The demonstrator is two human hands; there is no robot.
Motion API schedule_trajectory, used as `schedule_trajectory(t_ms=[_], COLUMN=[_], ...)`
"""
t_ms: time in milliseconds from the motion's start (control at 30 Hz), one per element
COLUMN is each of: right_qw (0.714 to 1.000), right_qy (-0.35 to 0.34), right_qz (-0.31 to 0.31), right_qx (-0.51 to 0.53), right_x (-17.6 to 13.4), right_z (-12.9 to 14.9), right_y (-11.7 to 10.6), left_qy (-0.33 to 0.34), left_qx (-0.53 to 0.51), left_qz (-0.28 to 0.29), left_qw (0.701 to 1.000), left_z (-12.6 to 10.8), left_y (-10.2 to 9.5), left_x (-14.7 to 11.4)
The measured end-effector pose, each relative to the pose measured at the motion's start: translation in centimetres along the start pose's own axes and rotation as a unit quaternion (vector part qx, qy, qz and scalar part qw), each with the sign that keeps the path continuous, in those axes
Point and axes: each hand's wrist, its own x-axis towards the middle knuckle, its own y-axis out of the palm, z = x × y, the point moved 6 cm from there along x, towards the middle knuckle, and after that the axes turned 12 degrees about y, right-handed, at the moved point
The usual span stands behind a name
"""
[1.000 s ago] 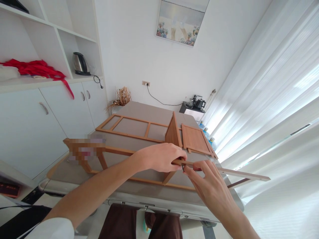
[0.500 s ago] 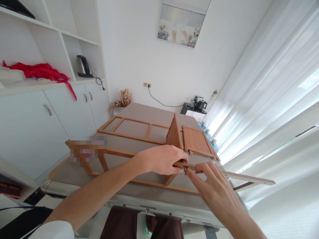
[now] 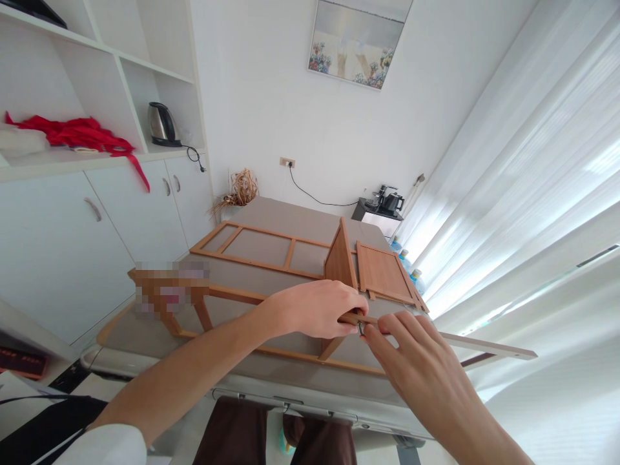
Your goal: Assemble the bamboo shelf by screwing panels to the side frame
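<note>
My left hand [image 3: 317, 311] is closed around the upper rail of an upright wooden frame [image 3: 489, 345], near where a wooden panel [image 3: 341, 255] meets it. Close beside it, the fingertips of my right hand [image 3: 419, 358] pinch a small metal piece [image 3: 360, 328] against the side of that rail. It is thin and shiny, but mostly covered by the fingers, so its kind cannot be made out. The frame stands on edge on the table, with its lower rail [image 3: 281, 354] along the near side.
Farther back on the grey-brown table [image 3: 278, 210] lie a flat wooden ladder-like frame [image 3: 264, 263] and a second panel [image 3: 387, 274]. Water bottles [image 3: 415, 276] stand beyond the right edge, near the curtain [image 3: 542, 194]. Shelves with a kettle [image 3: 163, 123] are at left.
My hands stay at the same spot on the rail; the right fingers have shifted very slightly and more of the metal piece shows. The view has moved a little.
</note>
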Motion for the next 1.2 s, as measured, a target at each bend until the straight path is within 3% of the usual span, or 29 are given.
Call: schedule_trajectory(t_ms=[233,400,567,733,1100,1200], right_qw=[0.983,0.955,0.938,0.941,0.984,0.98], right_qy=[0.117,0.211,0.244,0.235,0.096,0.114], right_qz=[-0.055,-0.04,-0.043,-0.048,-0.038,-0.051], right_qx=[0.132,0.204,0.241,0.24,0.142,0.157], right_x=[-1.2,-2.5,-3.0,-2.9,-1.7,-1.9], right_z=[-0.1,-0.3,0.0,0.1,0.1,0.0], right_y=[1.0,2.9,4.0,4.0,2.3,2.6], left_qy=[-0.002,-0.005,-0.006,-0.016,-0.031,-0.031], left_qx=[-0.006,-0.004,-0.004,-0.007,0.02,0.031], left_qz=[0.001,0.005,0.006,0.002,0.008,0.006], left_qw=[1.0,1.0,1.0,1.0,0.999,0.999], left_z=[0.0,-0.1,-0.1,-0.1,-0.4,-0.6], left_y=[-0.1,-0.1,-0.1,0.0,0.0,0.0], left_x=[-0.1,0.0,0.0,0.0,0.3,0.3])
